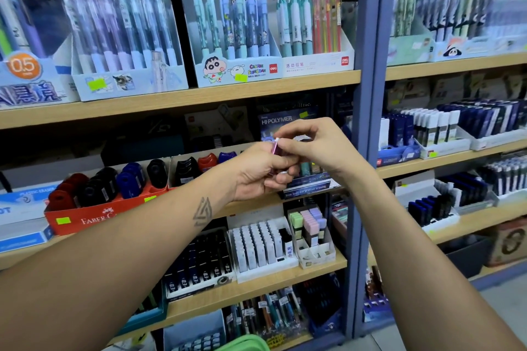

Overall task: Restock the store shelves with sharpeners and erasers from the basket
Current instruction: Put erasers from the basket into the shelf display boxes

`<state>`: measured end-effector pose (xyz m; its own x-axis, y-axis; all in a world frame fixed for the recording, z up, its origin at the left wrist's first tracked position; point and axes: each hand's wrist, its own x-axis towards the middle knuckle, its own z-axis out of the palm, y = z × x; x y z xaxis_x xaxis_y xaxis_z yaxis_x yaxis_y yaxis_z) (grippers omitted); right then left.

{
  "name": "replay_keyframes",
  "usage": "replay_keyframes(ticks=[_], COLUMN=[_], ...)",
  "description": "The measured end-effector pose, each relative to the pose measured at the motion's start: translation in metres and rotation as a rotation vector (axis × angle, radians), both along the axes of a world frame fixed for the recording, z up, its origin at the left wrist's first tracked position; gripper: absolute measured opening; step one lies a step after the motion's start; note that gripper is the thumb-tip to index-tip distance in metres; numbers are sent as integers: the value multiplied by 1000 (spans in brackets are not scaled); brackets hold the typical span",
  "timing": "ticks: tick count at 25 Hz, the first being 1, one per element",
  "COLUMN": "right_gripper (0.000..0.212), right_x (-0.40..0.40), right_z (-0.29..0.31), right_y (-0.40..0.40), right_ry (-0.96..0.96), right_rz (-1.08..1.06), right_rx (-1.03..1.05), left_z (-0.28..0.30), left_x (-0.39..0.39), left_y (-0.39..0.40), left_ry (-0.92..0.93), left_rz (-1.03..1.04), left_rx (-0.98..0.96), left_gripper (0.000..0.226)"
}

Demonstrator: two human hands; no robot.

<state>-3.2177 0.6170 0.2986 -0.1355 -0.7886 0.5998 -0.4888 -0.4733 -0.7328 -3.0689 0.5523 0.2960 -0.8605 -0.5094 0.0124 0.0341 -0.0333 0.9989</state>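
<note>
My left hand (262, 171) grips a small bunch of slim erasers, one with a pink sleeve (275, 147), in front of the second shelf. My right hand (313, 145) pinches the top of one of them with thumb and fingertips. Behind the hands stands a blue Hi-Polymer eraser display box (281, 122). Left of it, a red Faber-Castell tray (94, 215) holds red, black and blue sharpeners (128, 182). The green basket rim (245, 343) shows at the bottom edge.
Pen display boxes (228, 37) fill the top shelf. White and pastel eraser boxes (310, 234) sit on the shelf below the hands. A blue upright post (368, 122) divides this bay from the right one, which holds lead refill boxes (445, 128).
</note>
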Motion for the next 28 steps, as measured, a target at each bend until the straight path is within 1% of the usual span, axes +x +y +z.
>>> replay_keyframes(ticks=[2, 5, 7, 9, 10, 11, 12, 13, 14, 16, 18, 19, 21, 23, 26, 28], right_gripper=[14, 6, 4, 6, 5, 4, 3, 3, 5, 9, 12, 12, 12, 18, 16, 12], right_x=[-10, -19, -27, -43, -52, -61, -68, -74, -79, -83, -87, -88, -89, -88, -82, -79], right_z=[0, 1, 2, 1, 0, -2, -4, -7, -9, -10, -11, -11, -13, -14, -12, -10], right_y=[9, 21, 25, 26, 26, 26, 27, 27, 27, 27, 26, 25, 24, 23, 24, 25], right_ry=[-50, -106, -249, -405, -436, -429, -403, -376, -354, -303, -262, -256, -266, -326, -449, -481], right_rz=[1, 32, 4, -123, -204, -284, -351, -404, -446, -514, -570, -586, -600, -583, -459, -385], right_rx=[13, -7, -50, -116, -138, -144, -139, -132, -126, -122, -121, -120, -115, -89, -49, -47], left_z=[1, 5, 7, 6, 7, 7, 8, 11, 14, 21, 25, 24, 20, 17, 15, 16], left_x=[-9, -21, -26, -27, -27, -29, -32, -37, -42, -52, -60, -64, -71, -76, -79, -82], left_y=[2, 8, 10, 11, 12, 12, 13, 13, 11, 8, 5, 4, 2, 0, 1, 4], left_ry=[3, -37, -116, -267, -324, -335, -291, -210, -126, -26, -34, -76, -182, -218, -78, -61], left_rz=[16, 21, 35, 33, 33, 51, 91, 153, 231, 386, 445, 438, 410, 413, 440, 461], left_rx=[-37, -90, -145, -222, -264, -302, -343, -410, -517, -807, -1038, -1116, -1214, -1229, -1115, -1090], left_gripper=[15, 12, 9, 10, 11, 12, 13, 15, 17, 16, 13, 12, 12, 12, 10, 11])
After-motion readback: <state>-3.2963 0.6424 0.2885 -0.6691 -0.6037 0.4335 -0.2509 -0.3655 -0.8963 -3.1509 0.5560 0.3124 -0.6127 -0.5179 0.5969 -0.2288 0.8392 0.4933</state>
